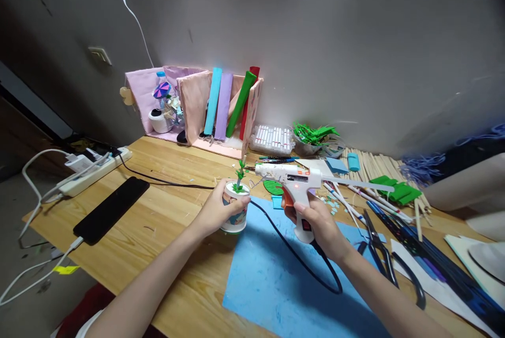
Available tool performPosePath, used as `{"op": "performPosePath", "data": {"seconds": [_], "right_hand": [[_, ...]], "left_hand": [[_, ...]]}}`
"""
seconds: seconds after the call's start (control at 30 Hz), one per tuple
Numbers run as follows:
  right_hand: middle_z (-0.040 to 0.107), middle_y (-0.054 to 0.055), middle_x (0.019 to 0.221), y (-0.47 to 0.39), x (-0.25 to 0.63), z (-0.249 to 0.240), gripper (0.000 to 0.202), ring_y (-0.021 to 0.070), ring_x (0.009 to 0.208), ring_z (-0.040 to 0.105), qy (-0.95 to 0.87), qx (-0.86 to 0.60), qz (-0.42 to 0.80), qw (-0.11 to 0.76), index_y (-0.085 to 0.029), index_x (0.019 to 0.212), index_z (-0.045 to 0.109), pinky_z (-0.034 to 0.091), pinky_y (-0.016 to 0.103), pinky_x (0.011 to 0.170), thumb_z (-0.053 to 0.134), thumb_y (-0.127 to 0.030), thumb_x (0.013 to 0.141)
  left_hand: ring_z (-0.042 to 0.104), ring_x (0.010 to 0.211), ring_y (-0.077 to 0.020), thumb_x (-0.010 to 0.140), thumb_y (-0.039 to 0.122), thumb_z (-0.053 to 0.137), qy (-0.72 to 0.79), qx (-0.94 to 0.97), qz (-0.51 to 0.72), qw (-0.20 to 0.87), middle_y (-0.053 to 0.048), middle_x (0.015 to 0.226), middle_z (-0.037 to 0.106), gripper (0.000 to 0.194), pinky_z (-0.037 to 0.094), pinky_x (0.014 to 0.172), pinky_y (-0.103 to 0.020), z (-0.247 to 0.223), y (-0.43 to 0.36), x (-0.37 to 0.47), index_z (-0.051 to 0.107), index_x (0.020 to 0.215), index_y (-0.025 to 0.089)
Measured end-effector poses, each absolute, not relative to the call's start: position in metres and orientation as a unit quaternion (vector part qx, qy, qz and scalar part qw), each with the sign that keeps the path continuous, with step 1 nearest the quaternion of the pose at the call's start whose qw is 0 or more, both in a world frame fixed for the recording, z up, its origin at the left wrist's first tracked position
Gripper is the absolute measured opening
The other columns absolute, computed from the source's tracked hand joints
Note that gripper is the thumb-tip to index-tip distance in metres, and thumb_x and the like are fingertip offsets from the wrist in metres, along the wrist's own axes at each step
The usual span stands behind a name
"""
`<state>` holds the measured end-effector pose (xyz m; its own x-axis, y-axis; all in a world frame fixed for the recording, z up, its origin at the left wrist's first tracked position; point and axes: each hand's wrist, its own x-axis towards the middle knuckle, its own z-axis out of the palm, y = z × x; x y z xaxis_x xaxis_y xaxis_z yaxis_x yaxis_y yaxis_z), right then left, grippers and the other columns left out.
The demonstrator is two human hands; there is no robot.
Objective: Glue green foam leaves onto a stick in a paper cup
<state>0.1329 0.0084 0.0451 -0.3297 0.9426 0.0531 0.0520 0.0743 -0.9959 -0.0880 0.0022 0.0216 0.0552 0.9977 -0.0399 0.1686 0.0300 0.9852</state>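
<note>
My left hand (223,206) is wrapped round a small printed paper cup (235,217) near the table's middle. Out of the cup's white top rises a thin stem with green leaves (240,172). In my right hand (315,217) is a white hot glue gun (300,180), gripped by its handle with fingers at the orange trigger. The gun's nozzle points left, close beside the upper stem; whether it touches cannot be made out. A clear glue stick (363,184) juts from the gun's back, and a black cord runs from its handle.
A blue mat (272,275) covers the front middle. To the left lie a phone (112,209) and a power strip (94,172). Pliers (379,246), wooden sticks (371,167) and green paper lie right. Behind stand a pink box (193,111) with paper rolls and a marker case (272,139).
</note>
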Motion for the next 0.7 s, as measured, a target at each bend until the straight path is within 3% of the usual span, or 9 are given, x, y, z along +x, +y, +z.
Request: {"op": "performPosePath", "data": {"seconds": [0.17, 0.37, 0.7], "right_hand": [[0.049, 0.0, 0.063, 0.008, 0.1321, 0.0463, 0.035, 0.0134, 0.055, 0.046, -0.593, -0.418, 0.545, 0.421, -0.017, 0.077, 0.05, 0.039, 0.025, 0.05, 0.054, -0.052, 0.075], [0.045, -0.002, 0.059, 0.0083, 0.1336, 0.0465, 0.036, 0.0119, 0.053, 0.041, -0.602, -0.407, 0.552, 0.408, -0.018, 0.07, 0.049, 0.036, 0.024, 0.049, 0.053, -0.053, 0.076], [0.046, 0.0, 0.059, 0.0077, 0.1329, 0.0487, 0.037, 0.0122, 0.052, 0.041, -0.611, -0.407, 0.54, 0.41, -0.017, 0.066, 0.051, 0.036, 0.024, 0.047, 0.052, -0.052, 0.076]], "left_hand": [[0.056, 0.073, -0.0141, 0.071, 0.047, 0.067, 0.527, 0.545, 0.431, 0.489, 0.0, 0.08, 0.059, 0.039, 0.041, 0.07, -0.025, 0.0242, 0.0008, -0.0871, 0.049, 0.091, 0.018], [0.057, 0.069, -0.0135, 0.073, 0.047, 0.066, 0.523, 0.547, 0.426, 0.495, 0.0, 0.076, 0.06, 0.038, 0.042, 0.069, -0.026, 0.0254, -0.0003, -0.0867, 0.047, 0.09, 0.018], [0.055, 0.077, -0.0151, 0.069, 0.047, 0.068, 0.546, 0.544, 0.429, 0.472, 0.0, 0.082, 0.058, 0.04, 0.042, 0.072, -0.026, 0.0313, 0.0, -0.0869, 0.052, 0.09, 0.017]]}}
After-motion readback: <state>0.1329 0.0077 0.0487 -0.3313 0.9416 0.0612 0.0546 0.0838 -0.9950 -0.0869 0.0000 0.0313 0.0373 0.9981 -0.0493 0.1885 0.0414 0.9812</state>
